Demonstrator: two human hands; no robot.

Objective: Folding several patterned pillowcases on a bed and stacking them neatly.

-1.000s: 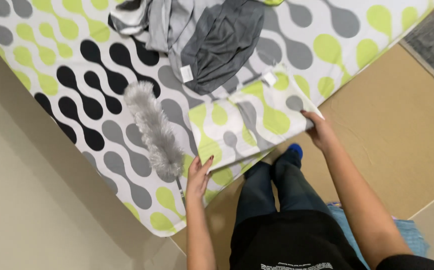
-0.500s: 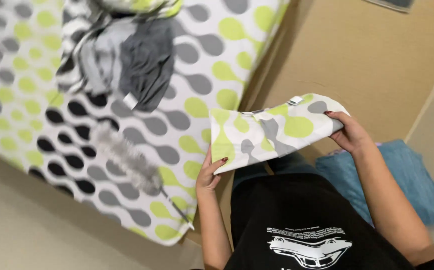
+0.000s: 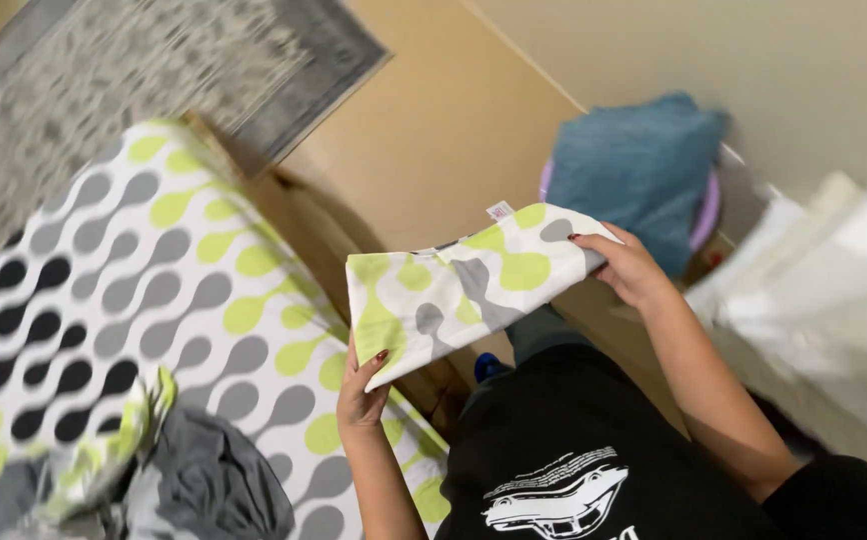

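Note:
I hold a folded cloth (image 3: 459,285), white with green and grey blobs, in the air in front of my body. My left hand (image 3: 362,392) grips its lower left corner. My right hand (image 3: 630,268) grips its upper right end, close to a small white tag. The cloth hangs just off the edge of a bed (image 3: 134,290) covered in the same pattern of green, grey and black blobs.
A heap of grey and striped clothes (image 3: 179,480) lies on the bed at lower left. A blue cloth (image 3: 644,165) sits on a purple basket by the wall. White fabric (image 3: 834,300) is blurred at right. A grey patterned rug (image 3: 134,80) lies on the tan floor.
The cloth has left the bed and is now held up in both hands. My view has swung right, so the basket and rug show and the feather duster is gone.

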